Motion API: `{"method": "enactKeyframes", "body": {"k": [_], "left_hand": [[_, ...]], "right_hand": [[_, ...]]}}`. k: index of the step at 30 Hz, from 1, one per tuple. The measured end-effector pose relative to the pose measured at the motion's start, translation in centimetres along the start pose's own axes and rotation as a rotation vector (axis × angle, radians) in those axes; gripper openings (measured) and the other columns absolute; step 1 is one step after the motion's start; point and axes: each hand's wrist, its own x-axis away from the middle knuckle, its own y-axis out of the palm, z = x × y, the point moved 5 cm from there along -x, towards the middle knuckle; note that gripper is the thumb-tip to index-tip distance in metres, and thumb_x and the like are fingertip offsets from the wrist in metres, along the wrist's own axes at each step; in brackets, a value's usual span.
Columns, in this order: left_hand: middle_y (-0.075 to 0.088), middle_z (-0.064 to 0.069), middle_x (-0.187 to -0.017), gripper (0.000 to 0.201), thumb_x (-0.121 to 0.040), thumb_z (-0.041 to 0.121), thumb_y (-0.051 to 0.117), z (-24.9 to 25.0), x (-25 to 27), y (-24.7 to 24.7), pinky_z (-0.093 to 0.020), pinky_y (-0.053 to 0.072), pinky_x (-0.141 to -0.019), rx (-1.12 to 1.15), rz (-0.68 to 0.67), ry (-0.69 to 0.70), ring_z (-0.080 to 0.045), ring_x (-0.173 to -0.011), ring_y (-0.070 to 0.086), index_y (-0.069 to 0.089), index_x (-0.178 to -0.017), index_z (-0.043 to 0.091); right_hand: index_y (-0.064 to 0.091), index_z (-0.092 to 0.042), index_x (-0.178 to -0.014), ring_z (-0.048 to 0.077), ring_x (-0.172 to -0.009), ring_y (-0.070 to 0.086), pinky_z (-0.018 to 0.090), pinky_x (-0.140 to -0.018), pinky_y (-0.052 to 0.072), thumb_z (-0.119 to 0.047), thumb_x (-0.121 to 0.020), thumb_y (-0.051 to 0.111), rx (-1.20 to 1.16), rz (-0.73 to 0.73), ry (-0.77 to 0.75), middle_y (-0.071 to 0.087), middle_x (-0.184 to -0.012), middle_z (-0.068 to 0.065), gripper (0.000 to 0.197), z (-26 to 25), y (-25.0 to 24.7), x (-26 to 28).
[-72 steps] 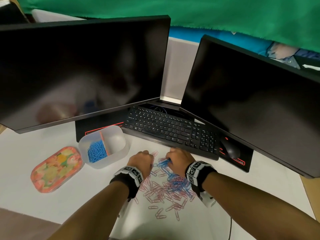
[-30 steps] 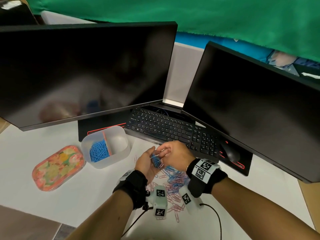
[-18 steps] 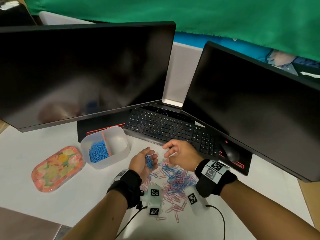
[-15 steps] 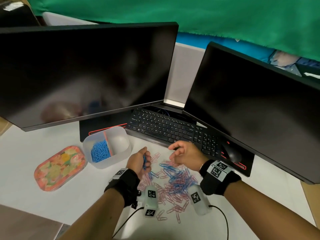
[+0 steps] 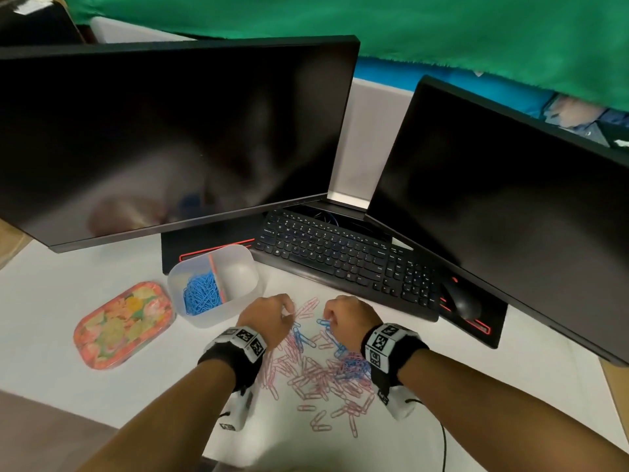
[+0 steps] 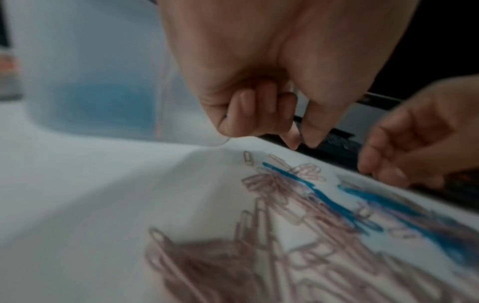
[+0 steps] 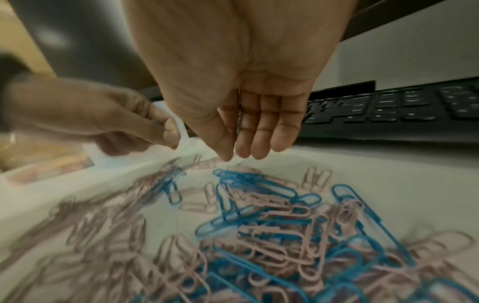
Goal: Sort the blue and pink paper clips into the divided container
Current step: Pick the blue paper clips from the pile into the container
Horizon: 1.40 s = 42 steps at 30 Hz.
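White desk surface (image 5: pixel 51 335) fills the head view, with two dark monitors, the left monitor (image 5: pixel 170 137) and the right monitor (image 5: pixel 503 212), angled together at the back under a green cloth (image 5: pixel 408 25). A black keyboard (image 5: pixel 340 260) lies below them at about 12 o'clock from the hands, and a black mouse (image 5: pixel 464 303) sits at 2 o'clock.

A loose pile of pink paper clips (image 5: pixel 313 376) mixed with blue paper clips (image 5: pixel 354 364) is spread on the desk between both wrists. At 10 o'clock from the pile stands a clear divided container (image 5: pixel 204 318); its left compartment holds a heap of blue clips, and its right compartment looks bare. A flowered lid (image 5: pixel 122 327) lies flat at 9 o'clock, just beside the container.

The left hand (image 5: pixel 269 315) hovers at the pile's far left edge, fingers (image 6: pixel 246 110) curled in, thumb and forefinger tips nearly meeting; whether they pinch a clip cannot be told. The right hand (image 5: pixel 350 316) hangs over the blue clips with fingers (image 7: pixel 261 127) straight and together, pointing down, holding nothing.
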Motion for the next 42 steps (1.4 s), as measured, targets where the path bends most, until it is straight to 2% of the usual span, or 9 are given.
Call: {"method": "enactKeyframes", "body": {"k": [3,9,17,21,24,28,36,39,42], "left_hand": [[0.066,-0.002,-0.108,0.028,-0.089,0.022,0.048,0.4,-0.4,-0.2,-0.030,0.050,-0.079,-0.240,-0.035,0.083,-0.021,-0.089,0.062,0.059,-0.114,0.028],[0.061,0.000,-0.103,0.018,-0.088,0.019,0.049,0.6,-1.0,0.2,-0.026,0.043,-0.071,-0.321,-0.076,0.121,-0.018,-0.085,0.055,0.063,-0.098,0.023],[0.067,0.005,-0.093,0.009,-0.087,0.023,0.057,-0.4,-0.3,0.0,-0.023,0.047,-0.074,0.025,0.004,0.033,-0.013,-0.084,0.059,0.066,-0.084,0.024],[0.072,0.005,-0.088,0.007,-0.085,0.020,0.067,-1.1,1.2,-1.4,-0.017,0.043,-0.073,0.298,0.043,0.003,-0.009,-0.081,0.062,0.072,-0.082,0.024],[0.073,0.007,-0.078,0.015,-0.086,0.013,0.066,-2.2,3.0,-3.7,-0.010,0.043,-0.070,0.499,0.127,-0.051,-0.001,-0.075,0.064,0.073,-0.077,0.024],[0.068,0.004,-0.084,0.015,-0.085,0.003,0.060,-4.6,5.1,-8.0,-0.025,0.044,-0.069,0.706,0.261,-0.241,-0.010,-0.067,0.052,0.072,-0.081,0.011],[0.066,-0.018,-0.075,0.012,-0.087,0.005,0.057,-9.4,4.1,-12.6,-0.021,0.050,-0.040,0.655,0.255,-0.471,-0.019,-0.048,0.056,0.067,-0.085,-0.002],[0.070,-0.022,-0.083,0.017,-0.090,0.006,0.052,-10.0,2.9,-12.6,-0.035,0.061,-0.063,0.665,0.248,-0.486,-0.030,-0.067,0.069,0.065,-0.084,-0.003],[0.069,-0.026,-0.098,0.019,-0.086,0.005,0.054,-10.5,2.3,-12.6,-0.047,0.060,-0.073,0.614,0.308,-0.453,-0.037,-0.084,0.070,0.065,-0.098,-0.005]], "right_hand": [[0.063,-0.013,-0.103,0.030,-0.097,0.059,0.033,-0.080,0.047,-0.004,-0.085,0.053,0.074,-0.045,-0.026,0.062,-0.107,0.009,0.022,0.0,0.8,-0.2],[0.061,-0.010,-0.107,0.031,-0.099,0.058,0.035,-0.083,0.050,0.001,-0.084,0.050,0.060,-0.061,-0.009,0.061,-0.110,0.011,0.028,0.4,1.0,-0.5],[0.068,-0.012,-0.103,0.021,-0.094,0.063,0.027,-0.081,0.053,0.001,-0.084,0.049,-0.254,-0.008,0.075,0.066,-0.102,0.006,0.030,1.7,0.8,-0.3],[0.071,-0.008,-0.096,0.011,-0.073,0.063,0.016,-0.061,0.049,-0.002,-0.087,0.050,-0.492,-0.011,0.098,0.064,-0.080,-0.004,0.024,0.8,-0.4,0.0],[0.069,-0.010,-0.086,0.009,-0.060,0.062,0.022,-0.055,0.051,-0.002,-0.087,0.055,-0.669,-0.037,0.082,0.067,-0.073,0.002,0.016,-2.1,-1.8,0.0],[0.065,-0.010,-0.076,0.011,-0.053,0.062,0.023,-0.051,0.052,0.000,-0.086,0.058,-0.812,-0.087,0.003,0.065,-0.068,0.006,0.016,-8.4,-2.8,-1.7],[0.062,-0.015,-0.074,0.015,-0.054,0.062,0.026,-0.053,0.057,-0.001,-0.083,0.058,-0.682,-0.165,-0.041,0.066,-0.072,0.009,0.017,-18.6,-2.7,-6.4],[0.069,-0.011,-0.086,0.024,-0.077,0.068,0.038,-0.076,0.061,-0.001,-0.080,0.060,-0.606,-0.160,-0.056,0.072,-0.094,0.017,0.014,-19.8,-2.4,-7.1],[0.071,-0.007,-0.091,0.025,-0.082,0.069,0.041,-0.081,0.059,0.000,-0.080,0.059,-0.596,-0.139,-0.064,0.072,-0.098,0.018,0.018,-19.9,-2.4,-6.6]]}}
